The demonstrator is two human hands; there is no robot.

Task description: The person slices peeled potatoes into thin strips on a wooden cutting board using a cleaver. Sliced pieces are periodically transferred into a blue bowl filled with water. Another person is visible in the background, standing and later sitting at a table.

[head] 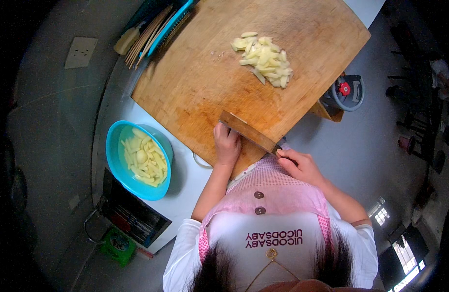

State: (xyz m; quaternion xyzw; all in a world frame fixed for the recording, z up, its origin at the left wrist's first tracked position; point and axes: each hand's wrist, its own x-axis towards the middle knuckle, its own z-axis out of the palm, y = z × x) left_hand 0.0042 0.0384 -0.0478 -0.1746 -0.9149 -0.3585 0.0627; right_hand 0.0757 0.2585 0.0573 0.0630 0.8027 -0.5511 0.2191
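My right hand [301,166] is closed around the dark handle of a cleaver [250,132]. Its broad blade slants up and left over the near part of a wooden cutting board [195,80]. Close beside the blade, my left hand [227,143] rests on the board with its fingers curled. Whatever may be under those fingers is hidden. A thin pale sliver [240,117] shows along the blade's far side. Farther up the board lies a heap of pale cut pieces [266,60], which look like potato.
On the white counter at left, a turquoise basin [111,153] holds similar pale pieces [144,157] in water. A blue basket [166,29] with chopsticks [148,38] is at the back left. A gas cylinder [343,93] with a red valve stands right of the board.
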